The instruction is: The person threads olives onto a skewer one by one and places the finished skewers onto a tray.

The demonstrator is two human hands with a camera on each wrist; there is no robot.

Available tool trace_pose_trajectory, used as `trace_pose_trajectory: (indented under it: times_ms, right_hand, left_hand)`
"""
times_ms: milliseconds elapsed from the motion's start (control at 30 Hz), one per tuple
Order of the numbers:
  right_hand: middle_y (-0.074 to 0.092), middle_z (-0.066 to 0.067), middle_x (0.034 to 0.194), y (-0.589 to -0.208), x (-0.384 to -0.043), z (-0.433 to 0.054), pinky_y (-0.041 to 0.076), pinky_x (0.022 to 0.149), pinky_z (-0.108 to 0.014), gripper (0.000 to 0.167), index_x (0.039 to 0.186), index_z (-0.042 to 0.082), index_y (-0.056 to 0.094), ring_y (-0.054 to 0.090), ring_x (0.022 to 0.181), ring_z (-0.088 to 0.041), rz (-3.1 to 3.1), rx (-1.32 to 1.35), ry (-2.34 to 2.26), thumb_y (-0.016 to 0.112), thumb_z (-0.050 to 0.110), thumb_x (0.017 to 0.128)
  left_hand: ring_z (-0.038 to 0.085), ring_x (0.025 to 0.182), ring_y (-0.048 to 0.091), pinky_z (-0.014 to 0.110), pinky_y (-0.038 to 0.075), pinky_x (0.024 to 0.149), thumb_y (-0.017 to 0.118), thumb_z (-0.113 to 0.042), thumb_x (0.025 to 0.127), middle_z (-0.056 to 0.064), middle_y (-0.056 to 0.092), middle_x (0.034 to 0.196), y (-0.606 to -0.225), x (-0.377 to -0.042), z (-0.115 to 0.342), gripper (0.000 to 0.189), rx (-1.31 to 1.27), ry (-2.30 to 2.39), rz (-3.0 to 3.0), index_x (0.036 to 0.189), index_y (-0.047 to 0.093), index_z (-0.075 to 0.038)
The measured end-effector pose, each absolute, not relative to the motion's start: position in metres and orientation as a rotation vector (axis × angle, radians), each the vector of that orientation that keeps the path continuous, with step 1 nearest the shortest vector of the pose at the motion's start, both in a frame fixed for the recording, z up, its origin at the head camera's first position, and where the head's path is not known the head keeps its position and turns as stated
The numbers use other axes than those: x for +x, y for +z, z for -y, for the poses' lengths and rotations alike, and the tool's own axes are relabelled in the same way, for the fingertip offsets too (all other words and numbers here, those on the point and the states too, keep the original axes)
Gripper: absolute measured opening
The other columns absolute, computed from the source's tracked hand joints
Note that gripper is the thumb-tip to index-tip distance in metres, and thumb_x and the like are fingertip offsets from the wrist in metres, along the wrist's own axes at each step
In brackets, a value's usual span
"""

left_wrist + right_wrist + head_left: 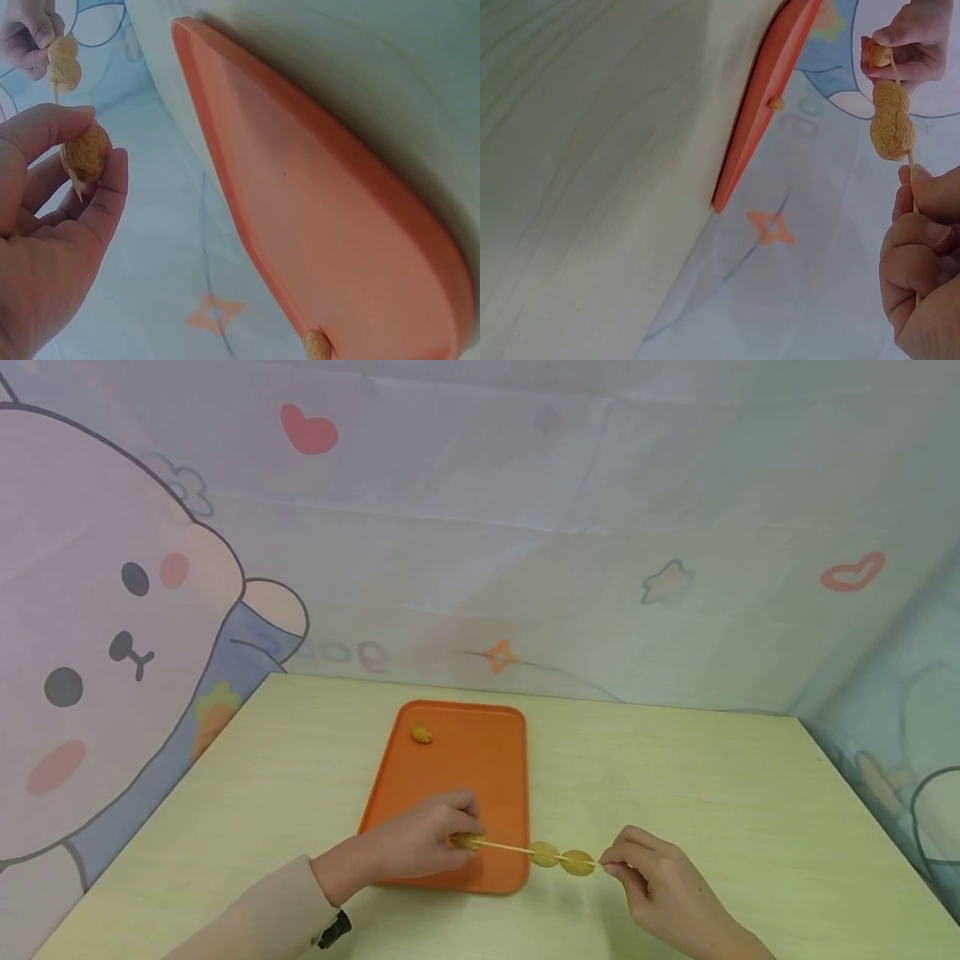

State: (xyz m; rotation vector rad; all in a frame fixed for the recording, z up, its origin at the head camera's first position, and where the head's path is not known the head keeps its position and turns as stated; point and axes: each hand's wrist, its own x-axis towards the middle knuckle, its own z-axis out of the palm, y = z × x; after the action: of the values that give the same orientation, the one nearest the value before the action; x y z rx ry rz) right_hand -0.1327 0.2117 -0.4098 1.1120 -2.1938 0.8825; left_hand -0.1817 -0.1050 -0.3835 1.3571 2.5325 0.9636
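Note:
A thin wooden skewer stretches between the two hands, over the right part of the tray and beyond its edge. Two golden-brown, wrinkled food balls sit on it side by side, close to the right hand. The right hand grips the skewer's end, thumb and fingers curled round it. Between thumb and fingers, the left hand pinches another such ball at the far end. The pointed skewer tip shows past that ball in the left wrist view.
An orange rectangular tray lies on the pale wooden table. One more golden-brown ball rests near the tray's far left corner. A printed cloth hangs behind the table.

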Motion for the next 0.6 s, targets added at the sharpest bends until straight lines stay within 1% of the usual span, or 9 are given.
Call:
trace_pose_trajectory:
  times_ms: [433, 500, 600]
  right_hand:
    - [0.056, 0.007, 0.078, -0.4079, -0.1325, -0.2073, 0.036, 0.054, -0.004, 0.034, 0.081, 0.010, 0.065, 0.040, 0.062, 0.006, 2.222, 1.101, 0.878, 0.044, 0.030, 0.098]
    - [0.056, 0.007, 0.078, -0.4073, -0.1321, -0.2066, 0.036, 0.054, -0.004, 0.029, 0.081, 0.011, 0.065, 0.040, 0.063, 0.006, 2.232, 1.099, 0.880, 0.048, 0.026, 0.098]
    - [0.056, 0.007, 0.078, -0.4063, -0.1313, -0.2056, 0.037, 0.054, -0.004, 0.014, 0.081, 0.011, 0.066, 0.040, 0.063, 0.006, 2.249, 1.091, 0.881, 0.060, 0.012, 0.094]
  left_hand:
    - [0.006, 0.075, 0.044, 0.015, 0.041, 0.066, 0.068, 0.001, 0.084, -0.002, 0.045, 0.086, -0.3826, -0.1803, 0.0991, 0.016, 1.363, 0.941, -2.530, 0.099, 0.072, 0.002]
    - [0.006, 0.075, 0.044, 0.015, 0.042, 0.066, 0.068, 0.001, 0.084, -0.002, 0.045, 0.086, -0.3822, -0.1799, 0.0985, 0.016, 1.355, 0.939, -2.531, 0.099, 0.072, 0.002]
    - [0.006, 0.075, 0.044, 0.015, 0.042, 0.067, 0.068, 0.000, 0.084, -0.003, 0.045, 0.086, -0.3821, -0.1794, 0.0974, 0.016, 1.346, 0.933, -2.533, 0.099, 0.073, 0.002]
